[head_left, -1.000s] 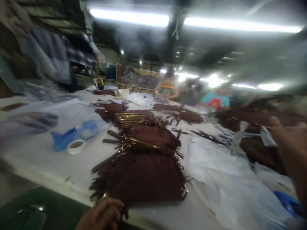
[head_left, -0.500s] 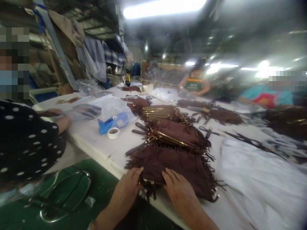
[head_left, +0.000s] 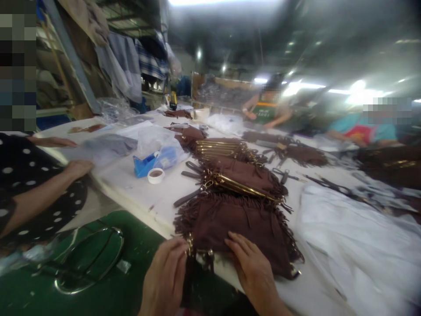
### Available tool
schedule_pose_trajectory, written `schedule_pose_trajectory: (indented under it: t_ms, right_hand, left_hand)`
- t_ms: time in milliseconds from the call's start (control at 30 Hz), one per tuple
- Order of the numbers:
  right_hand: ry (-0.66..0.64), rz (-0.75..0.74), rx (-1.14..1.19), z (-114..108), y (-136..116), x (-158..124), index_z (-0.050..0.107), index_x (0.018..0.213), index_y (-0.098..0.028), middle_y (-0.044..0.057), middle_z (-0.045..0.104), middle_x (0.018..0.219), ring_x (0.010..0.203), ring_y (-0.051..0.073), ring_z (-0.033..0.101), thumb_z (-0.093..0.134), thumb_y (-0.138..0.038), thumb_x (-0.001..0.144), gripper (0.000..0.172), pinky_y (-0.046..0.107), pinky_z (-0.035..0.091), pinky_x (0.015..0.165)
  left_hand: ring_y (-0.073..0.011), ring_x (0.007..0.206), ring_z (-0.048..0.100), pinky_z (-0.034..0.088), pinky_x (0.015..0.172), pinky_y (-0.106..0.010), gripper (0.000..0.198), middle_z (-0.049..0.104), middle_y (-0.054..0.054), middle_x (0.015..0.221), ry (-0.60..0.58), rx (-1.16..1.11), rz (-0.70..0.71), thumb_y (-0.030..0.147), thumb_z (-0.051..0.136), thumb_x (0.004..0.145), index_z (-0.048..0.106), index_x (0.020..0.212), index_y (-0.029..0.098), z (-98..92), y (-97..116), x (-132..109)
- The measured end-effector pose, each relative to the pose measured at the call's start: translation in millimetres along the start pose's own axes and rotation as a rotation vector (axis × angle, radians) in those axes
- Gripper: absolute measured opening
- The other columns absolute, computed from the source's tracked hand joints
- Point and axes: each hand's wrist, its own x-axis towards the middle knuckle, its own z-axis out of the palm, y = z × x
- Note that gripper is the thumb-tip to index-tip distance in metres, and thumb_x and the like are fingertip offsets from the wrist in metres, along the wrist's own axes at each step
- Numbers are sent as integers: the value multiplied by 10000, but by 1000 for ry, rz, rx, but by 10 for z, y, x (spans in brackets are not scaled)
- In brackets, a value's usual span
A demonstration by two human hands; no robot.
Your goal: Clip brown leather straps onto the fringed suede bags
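Note:
A dark brown fringed handbag (head_left: 243, 219) lies flat at the front of the white table (head_left: 144, 197), its lower edge towards me. My right hand (head_left: 253, 265) rests on that edge, fingers stretched out over the brown material. At the bag's near left corner is my left hand (head_left: 166, 272), its fingers bent and pressed together beside a gold metal fitting (head_left: 190, 244). Anything inside those fingers is hidden. A dark strap hangs below the fitting, over the table edge. Behind this bag lies another brown bag (head_left: 248, 173) with a gold bar along its front.
More brown bags (head_left: 219, 149) lie further back. Left of them are a blue tape dispenser (head_left: 144, 164) and a white tape roll (head_left: 155, 176). White cloth (head_left: 355, 245) covers the right side. A co-worker's polka-dot sleeve (head_left: 29, 175) is at left, above a metal-ringed stool (head_left: 90, 263).
My left hand has moved off the bag's edge, left and down to the corner fitting. My right hand stays on the bag. The co-worker's forearm at left has swung into fuller view.

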Motion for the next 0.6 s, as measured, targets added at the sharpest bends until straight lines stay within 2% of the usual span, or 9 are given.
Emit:
schedule_pose_trajectory:
  t_ms: [67,133,200,267,367,467,533,600]
  right_hand:
    - [-11,19,17,0,-9,6,629,1203,-195,70,655,1280,1153,238,603,426,-106,951,335,393,513,950]
    - [1,22,21,-8,-25,20,638,1179,-179,80,670,1250,1135,248,610,455,-124,954,295,403,520,937]
    - [26,17,14,-6,-44,24,640,1172,-172,86,685,1221,1122,259,616,491,-146,953,267,410,526,921]
    - [57,20,9,2,-64,16,637,1181,-175,84,694,1205,1113,260,621,500,-143,949,270,408,529,911]
    - [118,30,16,10,-86,6,634,1180,-178,77,707,1182,1087,252,634,479,-118,947,286,399,531,897]
    - [140,49,56,11,-90,6,618,1207,-170,76,706,1183,1087,237,630,444,-97,952,318,387,523,909]
    - [120,70,87,18,-74,-1,608,1229,-168,78,701,1193,1102,229,620,444,-116,963,317,380,511,934]
    - [66,84,94,24,-46,-27,590,1271,-188,69,676,1248,1146,224,594,442,-127,970,341,383,485,974]
  left_hand:
    - [-237,1056,616,464,951,-317,230,675,-86,1125,-182,-223,-116,278,545,932,695,1102,237,77,102,-75]
    - [-231,904,647,499,814,-286,260,717,-86,966,-273,-441,-371,388,557,924,729,1001,209,188,207,-89]
    - [-202,723,618,485,663,-259,365,710,-77,788,-252,-631,-630,510,599,874,736,882,171,307,275,-90]
    - [-161,604,553,443,564,-232,445,675,-58,680,-220,-826,-834,586,685,779,728,849,149,405,304,-112]
    - [-91,527,492,390,487,-181,499,681,-47,763,-180,-1151,-1104,539,825,653,714,952,155,489,318,-151]
    - [-41,469,429,345,440,-152,483,668,-31,789,-196,-1381,-1243,460,880,612,703,950,163,520,361,-94]
    - [-41,468,423,353,434,-152,425,626,-3,713,-188,-1424,-1236,426,886,614,703,881,151,519,407,5]
    - [-60,507,481,390,445,-158,369,627,0,714,-156,-1363,-1212,360,892,613,706,844,142,495,451,113]
